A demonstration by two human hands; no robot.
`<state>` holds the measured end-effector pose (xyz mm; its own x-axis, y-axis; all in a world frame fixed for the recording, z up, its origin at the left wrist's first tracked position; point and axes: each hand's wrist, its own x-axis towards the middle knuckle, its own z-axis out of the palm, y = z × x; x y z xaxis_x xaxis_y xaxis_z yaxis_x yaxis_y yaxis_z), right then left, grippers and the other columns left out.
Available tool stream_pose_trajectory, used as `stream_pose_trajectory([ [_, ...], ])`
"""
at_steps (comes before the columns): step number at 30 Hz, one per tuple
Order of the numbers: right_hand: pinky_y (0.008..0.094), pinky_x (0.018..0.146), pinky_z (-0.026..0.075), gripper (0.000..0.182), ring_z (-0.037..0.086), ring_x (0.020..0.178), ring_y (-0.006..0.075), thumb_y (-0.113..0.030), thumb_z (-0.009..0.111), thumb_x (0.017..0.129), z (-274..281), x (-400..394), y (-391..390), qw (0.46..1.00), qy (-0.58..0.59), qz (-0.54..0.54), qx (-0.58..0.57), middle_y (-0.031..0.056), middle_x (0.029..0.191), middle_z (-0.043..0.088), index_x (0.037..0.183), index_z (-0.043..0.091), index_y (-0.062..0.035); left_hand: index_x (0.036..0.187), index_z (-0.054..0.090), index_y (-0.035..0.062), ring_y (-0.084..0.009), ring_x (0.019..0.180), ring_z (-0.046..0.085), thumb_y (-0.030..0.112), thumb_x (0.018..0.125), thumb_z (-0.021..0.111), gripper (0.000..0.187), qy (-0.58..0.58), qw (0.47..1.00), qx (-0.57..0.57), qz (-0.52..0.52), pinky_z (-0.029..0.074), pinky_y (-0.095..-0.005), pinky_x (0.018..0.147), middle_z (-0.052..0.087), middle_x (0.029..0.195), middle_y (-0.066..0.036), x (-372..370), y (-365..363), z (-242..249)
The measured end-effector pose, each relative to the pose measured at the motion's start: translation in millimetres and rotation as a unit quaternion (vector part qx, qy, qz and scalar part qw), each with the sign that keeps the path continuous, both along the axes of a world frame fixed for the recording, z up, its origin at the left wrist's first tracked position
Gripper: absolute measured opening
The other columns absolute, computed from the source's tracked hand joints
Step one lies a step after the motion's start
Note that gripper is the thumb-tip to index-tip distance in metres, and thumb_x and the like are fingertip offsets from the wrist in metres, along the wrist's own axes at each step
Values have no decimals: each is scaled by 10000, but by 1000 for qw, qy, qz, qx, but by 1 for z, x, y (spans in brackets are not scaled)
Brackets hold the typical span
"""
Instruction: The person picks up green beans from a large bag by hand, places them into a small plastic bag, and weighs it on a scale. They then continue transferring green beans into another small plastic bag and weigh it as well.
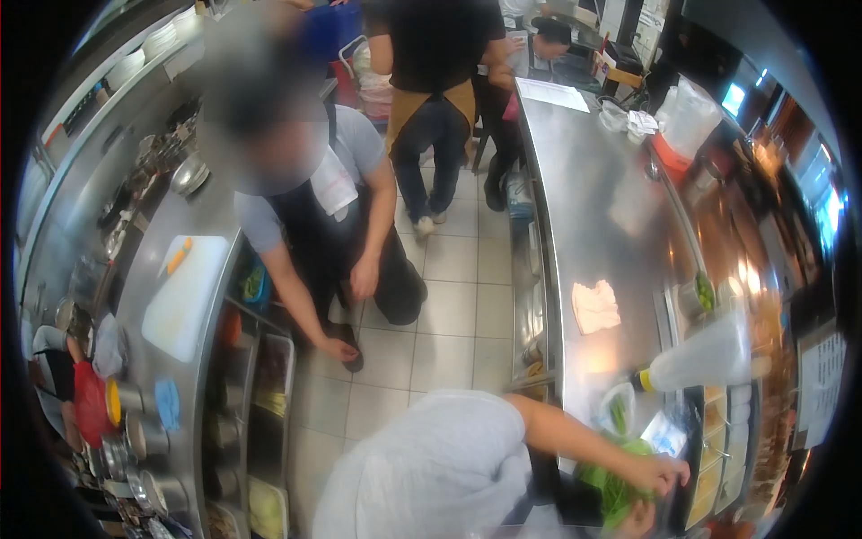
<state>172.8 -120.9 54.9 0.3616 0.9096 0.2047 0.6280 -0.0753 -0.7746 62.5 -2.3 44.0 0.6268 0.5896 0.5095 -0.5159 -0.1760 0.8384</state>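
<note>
My grey-sleeved body leans over the right-hand counter at the bottom of the head view. My left hand (663, 473) reaches over a heap of leafy greens (611, 481), its fingers bent and apart, with nothing clearly held. Lower down, my right hand (637, 521) is closed around some of the same greens; its fingertips are partly hidden. Beside the heap lie a clear bag with green pieces (618, 409) and a white-and-blue packet (664, 433). A squeeze bottle with a yellow cap (700, 355) lies tilted just beyond.
A folded pinkish cloth (595, 307) lies on the steel counter (611, 216). Food trays (709, 467) line its right side. Across the tiled aisle, a co-worker (314, 207) bends beside a cutting board (186, 296). Another person (435, 81) stands farther up the aisle.
</note>
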Motion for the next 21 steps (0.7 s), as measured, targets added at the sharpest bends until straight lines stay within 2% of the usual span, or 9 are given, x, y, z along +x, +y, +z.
stream_pose_trajectory([
  [5,297,748,450,232,568,798,180,-42,594,811,1,-3,8,995,58,6,76,140,906,645,1017,611,64,944,541,28,-165,680,588,19,680,580,267,12,999,26,15,456,-309,607,631,736,-78,10,6,-10],
  [7,299,754,455,232,575,802,188,-34,588,812,-1,-5,10,997,27,-5,72,145,919,646,1022,609,61,912,557,-1,-178,706,600,18,670,577,243,3,986,158,58,466,-317,620,632,769,-91,22,10,-28],
  [10,298,761,458,230,586,820,200,-21,577,816,-2,-4,10,998,-18,-18,60,157,955,644,1033,611,49,896,569,-14,-187,730,606,12,672,564,225,43,971,214,92,474,-318,639,629,787,-103,8,8,-24],
  [11,295,762,458,229,591,834,203,-15,572,819,-2,-2,12,998,-33,-21,54,164,978,641,1037,615,39,896,569,-14,-187,730,606,12,672,564,225,44,972,214,91,474,-318,639,629,787,-103,2,9,-22],
  [13,302,784,446,253,575,875,219,-3,572,795,-64,58,23,998,-9,9,64,149,1004,618,1042,605,42,919,567,0,-191,737,604,-7,689,551,231,53,994,85,35,477,-313,661,624,776,-105,-5,12,-19],
  [14,310,807,435,278,559,916,235,8,571,772,-86,82,19,996,14,38,74,134,1031,595,1046,596,45,919,567,0,-191,737,604,-7,689,551,231,50,995,84,24,477,-313,661,624,776,-105,-5,14,-20],
  [18,277,786,441,266,570,905,203,31,540,780,-32,27,22,998,-56,-21,-20,128,1004,609,1039,589,68,917,558,8,-235,700,607,-21,702,547,217,-3,998,52,38,476,-324,639,609,715,-107,-4,20,-15],
  [20,264,746,437,214,556,825,139,-15,564,823,-33,15,29,997,73,-12,-1,108,922,625,1018,603,65,944,551,3,-255,724,600,-25,714,538,232,44,992,99,69,474,-334,657,603,744,-115,0,22,-13],
  [21,264,746,437,214,556,825,139,-15,564,823,-42,17,30,997,72,-16,4,108,922,625,1018,603,65,944,551,3,-255,724,600,-25,714,538,232,43,992,103,65,474,-334,657,603,744,-115,1,20,-13],
])
